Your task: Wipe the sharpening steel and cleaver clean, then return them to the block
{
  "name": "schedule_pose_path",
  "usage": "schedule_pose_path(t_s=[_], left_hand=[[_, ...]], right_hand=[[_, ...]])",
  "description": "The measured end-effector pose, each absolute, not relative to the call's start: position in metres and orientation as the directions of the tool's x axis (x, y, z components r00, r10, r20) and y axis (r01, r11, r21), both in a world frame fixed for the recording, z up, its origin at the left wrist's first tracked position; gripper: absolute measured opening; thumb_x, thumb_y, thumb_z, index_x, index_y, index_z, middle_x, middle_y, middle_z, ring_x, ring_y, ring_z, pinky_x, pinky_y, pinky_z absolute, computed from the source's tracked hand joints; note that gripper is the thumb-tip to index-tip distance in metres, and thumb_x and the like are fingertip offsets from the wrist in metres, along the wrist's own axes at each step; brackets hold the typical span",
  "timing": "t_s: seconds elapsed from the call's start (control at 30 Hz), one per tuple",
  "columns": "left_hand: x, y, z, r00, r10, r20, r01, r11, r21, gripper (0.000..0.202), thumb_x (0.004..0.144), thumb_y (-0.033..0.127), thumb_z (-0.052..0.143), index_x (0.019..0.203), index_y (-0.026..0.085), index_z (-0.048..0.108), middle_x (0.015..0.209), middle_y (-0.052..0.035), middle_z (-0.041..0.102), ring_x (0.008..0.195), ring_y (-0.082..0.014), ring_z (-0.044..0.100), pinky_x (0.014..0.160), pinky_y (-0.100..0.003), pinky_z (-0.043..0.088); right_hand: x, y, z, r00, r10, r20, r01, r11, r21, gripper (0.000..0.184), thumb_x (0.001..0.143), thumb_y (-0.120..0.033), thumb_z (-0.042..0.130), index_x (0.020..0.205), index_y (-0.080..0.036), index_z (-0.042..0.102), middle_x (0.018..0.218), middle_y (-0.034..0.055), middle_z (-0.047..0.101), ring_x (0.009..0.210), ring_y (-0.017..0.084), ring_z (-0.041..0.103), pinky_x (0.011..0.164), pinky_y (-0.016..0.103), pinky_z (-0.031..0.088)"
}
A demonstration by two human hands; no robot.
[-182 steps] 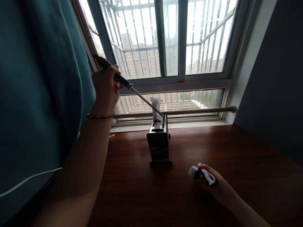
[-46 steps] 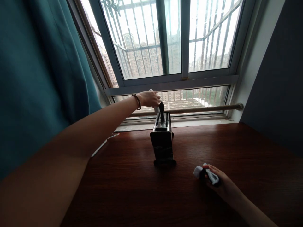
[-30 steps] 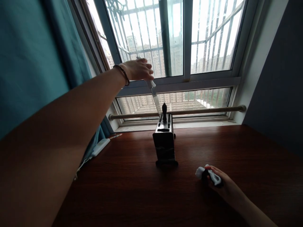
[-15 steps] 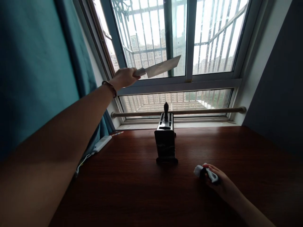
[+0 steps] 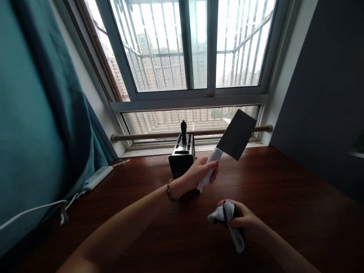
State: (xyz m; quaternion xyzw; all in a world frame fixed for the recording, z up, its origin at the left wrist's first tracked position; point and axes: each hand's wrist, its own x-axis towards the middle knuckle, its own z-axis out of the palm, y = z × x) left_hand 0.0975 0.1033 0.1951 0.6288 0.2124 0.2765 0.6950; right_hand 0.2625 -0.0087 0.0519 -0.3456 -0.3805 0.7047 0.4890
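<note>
My left hand [image 5: 202, 171] is closed around the pale, wrapped-looking handle of a cleaver [image 5: 237, 134]. The broad grey blade tilts up to the right, in front of the lower window. Below it, my right hand [image 5: 243, 216] grips a crumpled white and black cloth [image 5: 231, 223] just over the table. Behind my left hand stands a black knife block [image 5: 180, 165] with slots in its top. One dark-handled tool [image 5: 184, 131] is upright in a slot; what lies inside the block is hidden. My left forearm covers part of the block's base.
The dark red wooden table [image 5: 284, 182] reaches to the window sill. A white power strip [image 5: 98, 177] with a cable [image 5: 36, 209] lies at the left edge, beside a teal curtain [image 5: 51, 125]. A horizontal rail [image 5: 148, 136] crosses before the barred window.
My left hand has brought the cleaver down and to the right, from before the window to above the table. The cloth has opened out somewhat in my right hand. The view has shifted right.
</note>
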Motion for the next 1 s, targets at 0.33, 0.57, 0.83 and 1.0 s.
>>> schedule_pose_path(t_s=[0.33,0.57,0.83,1.0], left_hand=[[0.073,0.076,0.082,0.673,0.657,-0.339,0.243,0.235,0.941,0.037,0.077,0.049,0.060,0.082,0.016,0.044,0.058,0.0072,0.039,0.042,-0.0025,0.031,0.033,-0.014,0.026],[0.060,0.060,0.048,0.730,0.556,-0.397,0.239,0.337,0.911,0.043,0.076,0.055,0.060,0.081,0.018,0.040,0.053,0.0093,0.038,0.034,-0.0022,0.031,0.029,-0.015,0.027],[0.052,0.058,0.042,0.792,0.487,-0.367,0.218,0.337,0.916,0.042,0.080,0.056,0.055,0.085,0.016,0.045,0.052,0.0087,0.039,0.031,-0.0021,0.032,0.029,-0.015,0.029],[0.052,0.063,0.037,0.802,0.476,-0.361,0.199,0.356,0.913,0.040,0.081,0.055,0.055,0.085,0.017,0.044,0.051,0.0090,0.038,0.031,-0.0023,0.031,0.028,-0.015,0.028]], right_hand=[[0.294,-0.022,0.091,0.059,0.994,0.094,-0.512,0.111,-0.852,0.056,0.072,-0.024,0.067,0.126,-0.031,0.054,0.114,0.0020,0.059,0.094,0.012,0.059,0.077,0.017,0.048],[0.298,0.000,0.055,-0.029,0.758,0.651,0.738,0.456,-0.498,0.071,0.080,-0.004,0.046,0.143,-0.035,0.033,0.113,0.0070,0.047,0.102,0.022,0.045,0.090,0.041,0.041],[0.267,-0.005,0.039,-0.370,0.764,0.528,0.744,0.584,-0.325,0.057,0.069,-0.003,0.049,0.126,-0.010,0.052,0.116,0.0148,0.052,0.110,0.026,0.044,0.094,0.042,0.048],[0.275,0.003,0.043,-0.495,0.691,0.526,0.740,0.652,-0.161,0.057,0.074,0.003,0.035,0.130,-0.003,0.048,0.140,0.0148,0.043,0.135,0.021,0.032,0.111,0.037,0.037]])
